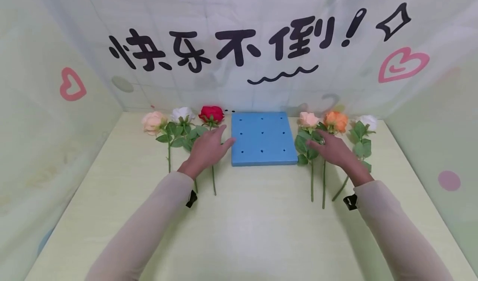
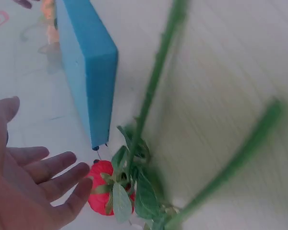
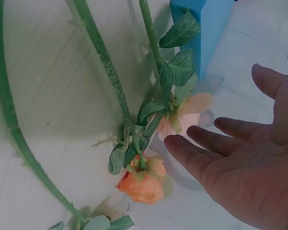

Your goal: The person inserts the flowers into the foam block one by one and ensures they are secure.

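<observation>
My left hand (image 1: 208, 148) hovers over the stem of a red rose (image 1: 211, 114), fingers spread and holding nothing. In the left wrist view its fingertips overlap the red bloom's edge. Over the flowers on the other side, my right hand (image 1: 332, 148) is spread too, palm down and holding nothing. Nearest to it are an orange rose (image 1: 336, 121) and a light pink rose (image 1: 308, 120), both lying flat with leafy green stems. Between the hands lies a blue foam block (image 1: 261, 142) with rows of small holes in its top.
Left of the red rose lie a white rose (image 1: 183, 115) and a peach rose (image 1: 154, 122). Another white rose (image 1: 367, 122) lies at the far right. A printed cloth wall (image 1: 209, 90) rises behind the pale table (image 1: 261, 231), with more cloth at both sides.
</observation>
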A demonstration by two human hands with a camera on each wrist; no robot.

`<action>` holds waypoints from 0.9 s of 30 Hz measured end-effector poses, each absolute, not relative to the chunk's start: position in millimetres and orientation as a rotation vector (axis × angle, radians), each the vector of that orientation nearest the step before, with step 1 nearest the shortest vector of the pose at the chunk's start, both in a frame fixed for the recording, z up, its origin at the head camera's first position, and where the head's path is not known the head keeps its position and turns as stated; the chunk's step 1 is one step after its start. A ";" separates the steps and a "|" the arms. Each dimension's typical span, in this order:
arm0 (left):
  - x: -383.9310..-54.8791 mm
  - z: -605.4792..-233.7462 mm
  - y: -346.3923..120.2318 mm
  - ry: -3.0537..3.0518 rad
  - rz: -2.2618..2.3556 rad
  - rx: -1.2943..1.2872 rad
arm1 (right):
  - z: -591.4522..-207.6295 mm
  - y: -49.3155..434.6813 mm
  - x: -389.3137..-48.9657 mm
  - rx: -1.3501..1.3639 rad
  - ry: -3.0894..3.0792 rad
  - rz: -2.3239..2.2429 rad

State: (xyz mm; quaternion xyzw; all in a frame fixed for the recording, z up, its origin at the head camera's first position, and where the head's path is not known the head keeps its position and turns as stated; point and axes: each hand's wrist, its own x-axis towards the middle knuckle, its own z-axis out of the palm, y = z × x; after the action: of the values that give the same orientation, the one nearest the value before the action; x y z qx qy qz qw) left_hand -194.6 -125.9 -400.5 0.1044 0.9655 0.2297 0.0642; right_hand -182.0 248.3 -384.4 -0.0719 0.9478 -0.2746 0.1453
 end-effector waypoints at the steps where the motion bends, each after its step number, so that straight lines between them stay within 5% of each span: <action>1: -196.2 -399.9 -122.8 2.885 0.766 0.254 | -384.7 248.4 -182.9 -0.166 2.719 -0.818; 27: -201.3 -402.4 -102.6 2.560 1.085 -0.294 | -417.1 243.4 -194.1 0.320 2.413 -1.199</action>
State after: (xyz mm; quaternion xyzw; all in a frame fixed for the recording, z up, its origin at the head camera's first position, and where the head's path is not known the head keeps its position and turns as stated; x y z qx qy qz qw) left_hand -201.3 -102.6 -402.4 -0.1035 0.9020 0.3822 0.1723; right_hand -194.1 243.4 -417.1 0.1152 0.8689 -0.4318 0.2127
